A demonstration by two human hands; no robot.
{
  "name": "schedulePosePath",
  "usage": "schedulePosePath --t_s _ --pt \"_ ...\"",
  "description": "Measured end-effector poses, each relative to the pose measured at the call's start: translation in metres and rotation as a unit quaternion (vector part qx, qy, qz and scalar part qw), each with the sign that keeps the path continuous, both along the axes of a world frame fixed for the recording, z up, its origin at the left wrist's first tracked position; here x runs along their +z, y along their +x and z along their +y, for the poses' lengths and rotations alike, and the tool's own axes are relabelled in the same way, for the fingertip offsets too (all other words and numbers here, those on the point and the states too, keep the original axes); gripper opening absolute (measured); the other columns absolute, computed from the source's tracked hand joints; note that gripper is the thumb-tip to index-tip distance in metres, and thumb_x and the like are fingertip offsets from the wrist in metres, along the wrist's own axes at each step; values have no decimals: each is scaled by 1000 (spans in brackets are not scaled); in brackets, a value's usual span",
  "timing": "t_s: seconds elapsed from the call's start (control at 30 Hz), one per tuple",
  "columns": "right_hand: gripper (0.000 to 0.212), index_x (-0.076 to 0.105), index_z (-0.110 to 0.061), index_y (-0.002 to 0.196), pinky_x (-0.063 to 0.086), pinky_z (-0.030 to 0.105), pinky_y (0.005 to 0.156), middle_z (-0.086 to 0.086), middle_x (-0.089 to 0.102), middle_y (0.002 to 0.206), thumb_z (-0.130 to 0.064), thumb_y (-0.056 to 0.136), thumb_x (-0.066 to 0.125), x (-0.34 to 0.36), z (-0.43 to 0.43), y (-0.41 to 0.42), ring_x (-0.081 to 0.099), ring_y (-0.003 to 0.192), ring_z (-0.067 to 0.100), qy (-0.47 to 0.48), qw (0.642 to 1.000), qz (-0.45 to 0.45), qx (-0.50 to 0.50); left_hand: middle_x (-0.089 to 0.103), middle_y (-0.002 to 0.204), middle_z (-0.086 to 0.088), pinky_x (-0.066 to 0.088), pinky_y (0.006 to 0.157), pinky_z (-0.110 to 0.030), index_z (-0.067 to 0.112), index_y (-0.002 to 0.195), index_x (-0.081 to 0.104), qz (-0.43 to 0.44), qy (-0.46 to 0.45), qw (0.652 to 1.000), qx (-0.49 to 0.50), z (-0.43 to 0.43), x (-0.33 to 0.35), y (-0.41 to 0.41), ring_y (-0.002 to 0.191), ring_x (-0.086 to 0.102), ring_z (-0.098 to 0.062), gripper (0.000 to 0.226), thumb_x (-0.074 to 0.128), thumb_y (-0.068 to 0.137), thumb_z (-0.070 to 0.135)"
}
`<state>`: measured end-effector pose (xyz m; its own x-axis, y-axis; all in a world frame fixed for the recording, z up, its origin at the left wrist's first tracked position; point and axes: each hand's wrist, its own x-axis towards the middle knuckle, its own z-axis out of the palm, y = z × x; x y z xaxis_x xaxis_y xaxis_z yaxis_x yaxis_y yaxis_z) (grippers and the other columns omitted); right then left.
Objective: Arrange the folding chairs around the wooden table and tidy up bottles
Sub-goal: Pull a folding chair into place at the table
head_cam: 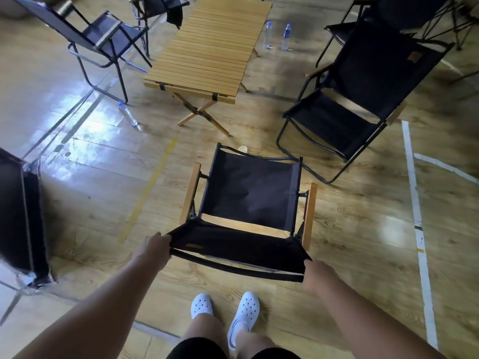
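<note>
Now my left grip [156,244] is curled tight on the left corner of the black fabric backrest of a low folding chair [250,195]. My right grip [315,274] is clenched on the backrest's right corner. Neither is open at all, and the fabric is stretched between them. This chair has wooden armrests and fills the lower middle of the frame, just ahead of my white clogs [246,309]. Its seat faces away from me toward the slatted wooden worktop [207,47] in the upper middle. Whether its legs touch the floor [350,242] I cannot tell.

A taller black folding chair [350,107] stands at right, angled toward the worktop. Another folding chair [103,37] stands at upper left, beside the worktop's long edge. A third chair [153,6] at the top edge has a dark cloth [175,15] hanging from it.

One clear plastic bottle [128,116] lies on the floor at left, near the front leg of the upper-left chair. Two upright bottles [267,35] stand side by side on the floor just right of the worktop.
</note>
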<state>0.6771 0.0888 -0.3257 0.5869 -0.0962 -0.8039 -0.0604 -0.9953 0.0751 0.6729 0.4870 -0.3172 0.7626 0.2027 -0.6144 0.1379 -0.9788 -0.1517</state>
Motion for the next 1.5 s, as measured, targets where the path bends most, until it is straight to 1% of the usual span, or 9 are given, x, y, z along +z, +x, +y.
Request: schedulePosePath --t_s 0.1,0.27,0.47,0.57,0.77,0.97,1.13,1.27,1.5 --pt "62 36 -14 147 53 32 87 8 57 127 -21 88 56 3 -1 6 60 106 25 7 999 36 -29 59 117 -5 53 85 -33 23 139 44 6 25 1000 -2 -3 1 2 108 63 -27 47 46 94 12" --pt "53 37 -12 146 51 35 94 12 54 137 -13 94 46 0 3 2 58 117 29 -9 1000 15 -3 56 124 -10 52 91 -38 18 148 34 31 73 997 -21 8 -15 4 116 58 -30 53 44 96 17" --pt "44 45 -14 138 52 36 87 10 60 124 -12 94 47 0 20 5 61 109 29 -31 999 -3 19 51 131 -22 44 94 -37 2 143 40 1 -8 999 32 14 -8 10 122 52 -37 43 42 101 12" --pt "40 48 -14 134 50 35 87 10 60 125 -12 94 48 1 39 14 60 111 29 -30 999 -5 28 49 129 -15 47 92 -36 11 149 31 -10 24 999 38 32 -3 22 122 52 -32 53 44 97 10" --pt "32 52 -14 125 50 34 81 8 63 118 -16 94 48 -1 100 38 63 106 27 -23 998 -20 46 52 125 -10 51 90 -37 18 145 37 4 47 999 16 103 -5 36 116 56 -29 49 41 96 11" --pt "37 49 -16 131 49 34 91 8 58 132 -14 94 51 -3 192 68 57 119 27 -29 997 -37 53 51 122 -11 49 90 -37 17 144 37 9 24 998 61 189 0 53 115 56 -30 51 41 95 7" --pt "38 49 -17 130 48 32 93 7 56 132 -14 93 57 -3 266 98 55 122 25 -30 996 -47 64 53 121 -9 49 91 -37 20 145 38 7 30 997 69 263 2 69 116 57 -28 50 38 96 8" --pt "34 50 -17 128 50 33 89 5 60 128 -12 95 54 -4 327 129 59 117 26 -30 997 -37 63 53 122 -10 49 92 -37 20 148 33 4 33 998 59 324 0 97 115 58 -29 52 35 98 10" --pt "31 53 -17 123 49 32 82 4 62 122 -12 93 55 1 392 178 61 113 25 -34 998 -41 38 53 115 -10 50 89 -37 21 144 38 -10 32 999 40 390 -8 160 111 59 -31 50 36 95 9"
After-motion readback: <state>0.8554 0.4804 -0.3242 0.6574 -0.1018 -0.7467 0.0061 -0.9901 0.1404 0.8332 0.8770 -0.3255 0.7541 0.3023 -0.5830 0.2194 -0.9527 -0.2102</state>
